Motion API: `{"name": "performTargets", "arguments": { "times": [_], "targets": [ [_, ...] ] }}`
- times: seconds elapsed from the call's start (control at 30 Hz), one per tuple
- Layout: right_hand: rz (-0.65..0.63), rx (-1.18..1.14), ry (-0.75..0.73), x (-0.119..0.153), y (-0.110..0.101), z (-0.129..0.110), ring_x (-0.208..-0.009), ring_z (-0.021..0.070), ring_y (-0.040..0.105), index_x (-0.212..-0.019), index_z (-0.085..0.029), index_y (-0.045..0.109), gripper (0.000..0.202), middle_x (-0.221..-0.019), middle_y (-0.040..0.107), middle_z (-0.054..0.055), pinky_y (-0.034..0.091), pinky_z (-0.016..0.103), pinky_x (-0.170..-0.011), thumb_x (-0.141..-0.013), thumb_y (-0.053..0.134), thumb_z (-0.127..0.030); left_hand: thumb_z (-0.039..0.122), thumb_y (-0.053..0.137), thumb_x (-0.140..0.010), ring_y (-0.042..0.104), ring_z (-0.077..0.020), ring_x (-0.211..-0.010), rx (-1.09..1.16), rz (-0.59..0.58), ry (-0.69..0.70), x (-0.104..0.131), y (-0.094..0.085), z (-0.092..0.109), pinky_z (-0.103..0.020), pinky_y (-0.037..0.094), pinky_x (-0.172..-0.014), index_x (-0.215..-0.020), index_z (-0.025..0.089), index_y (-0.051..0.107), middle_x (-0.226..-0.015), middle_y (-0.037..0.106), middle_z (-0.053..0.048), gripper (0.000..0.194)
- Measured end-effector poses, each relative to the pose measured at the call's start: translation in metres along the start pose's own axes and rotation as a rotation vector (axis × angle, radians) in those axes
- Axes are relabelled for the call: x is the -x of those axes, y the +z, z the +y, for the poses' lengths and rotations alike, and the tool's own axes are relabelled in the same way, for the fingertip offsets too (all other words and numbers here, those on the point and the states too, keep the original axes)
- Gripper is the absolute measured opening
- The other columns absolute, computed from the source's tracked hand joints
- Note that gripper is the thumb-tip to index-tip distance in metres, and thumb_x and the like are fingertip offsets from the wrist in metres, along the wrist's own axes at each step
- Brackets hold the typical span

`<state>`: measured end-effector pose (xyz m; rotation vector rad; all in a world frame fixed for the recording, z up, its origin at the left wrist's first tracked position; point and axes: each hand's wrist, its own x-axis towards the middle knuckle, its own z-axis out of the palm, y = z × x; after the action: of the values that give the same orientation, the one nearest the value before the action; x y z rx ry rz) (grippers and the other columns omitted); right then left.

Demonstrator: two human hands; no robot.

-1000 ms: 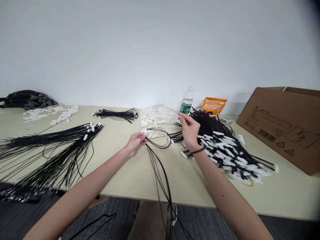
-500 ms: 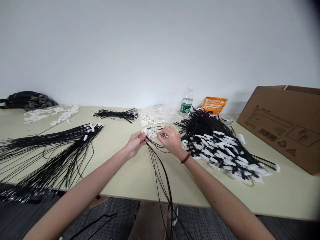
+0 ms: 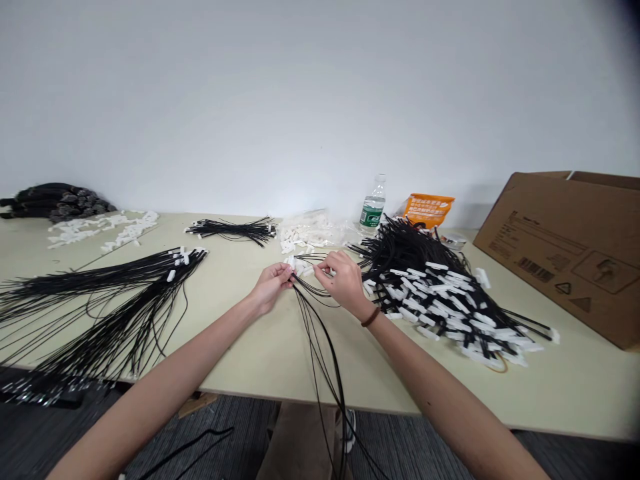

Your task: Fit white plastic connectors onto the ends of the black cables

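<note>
My left hand pinches the ends of a thin bundle of black cords that trails over the near table edge toward the floor. My right hand, a dark band on its wrist, sits just to the right with its fingertips closed on a small white clip beside a little heap of white clips. The two hands nearly touch at the middle of the pale table.
A big heap of black cords with white tags lies right of my hands. More cord bundles spread at the left. A bag of white clips, a water bottle, an orange packet and a cardboard box stand behind.
My right hand came back from the tagged heap at the right and joined my left hand at the cord ends. In the last half second little has moved.
</note>
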<state>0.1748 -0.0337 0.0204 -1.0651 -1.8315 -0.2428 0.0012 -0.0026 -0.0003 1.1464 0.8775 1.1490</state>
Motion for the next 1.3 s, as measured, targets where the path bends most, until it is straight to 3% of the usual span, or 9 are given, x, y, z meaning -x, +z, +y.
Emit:
{"name": "performTargets", "arguments": {
  "times": [0.3,0.63,0.93,1.1,1.3],
  "targets": [
    [-0.044,-0.063,0.020,0.0006,0.0015,-0.0004,-0.064,0.0132,0.044,-0.057,-0.019,0.050,0.021,-0.059,0.049,-0.001,0.035,0.026,-0.063,-0.078,0.053,-0.021,0.040,0.074,-0.056,0.049,-0.0077,-0.061,-0.037,0.014,0.044,-0.0015,0.0002,-0.0007,-0.020,0.037,-0.058,-0.069,0.012,0.058,-0.065,0.056,0.000,0.035],
    [-0.021,-0.355,0.223,-0.0035,0.0015,0.0023,-0.055,0.0103,0.043,-0.056,-0.018,0.052,0.018,-0.055,0.047,-0.003,0.034,0.023,-0.054,-0.073,0.057,-0.023,0.041,0.068,-0.063,0.048,-0.0083,-0.055,-0.207,-0.004,0.177,0.0018,0.0030,0.0030,-0.021,0.038,-0.052,-0.069,0.013,0.054,-0.060,0.054,0.000,0.031],
    [-0.030,-0.059,-0.046,-0.0008,-0.0002,0.0017,-0.081,0.0184,0.050,-0.073,-0.020,0.057,0.010,-0.079,0.057,0.005,0.041,0.031,-0.073,-0.082,0.052,-0.021,0.039,0.065,-0.066,0.047,-0.0082,-0.050,-0.289,-0.068,0.187,0.0040,0.0053,0.0041,-0.022,0.038,-0.050,-0.069,0.013,0.052,-0.056,0.052,0.002,0.029],
    [-0.079,-0.145,-0.187,-0.0005,0.0004,-0.0009,-0.099,0.0193,0.051,-0.077,-0.020,0.052,0.010,-0.101,0.060,0.007,0.042,0.034,-0.085,-0.082,0.046,-0.014,0.040,0.064,-0.067,0.046,-0.0080,-0.049,-0.305,-0.122,0.181,0.0065,0.0067,0.0043,-0.022,0.037,-0.050,-0.069,0.014,0.050,-0.055,0.051,0.002,0.030],
    [-0.243,-0.195,-0.085,0.0017,0.0034,-0.0034,-0.091,0.0170,0.058,-0.091,-0.021,0.051,0.014,-0.109,0.062,0.005,0.044,0.031,-0.079,-0.084,0.043,-0.014,0.043,0.064,-0.068,0.046,-0.0080,-0.049,-0.290,-0.153,0.183,0.0075,0.0078,0.0023,-0.022,0.037,-0.050,-0.070,0.014,0.050,-0.056,0.051,0.002,0.033]
  ]
}}
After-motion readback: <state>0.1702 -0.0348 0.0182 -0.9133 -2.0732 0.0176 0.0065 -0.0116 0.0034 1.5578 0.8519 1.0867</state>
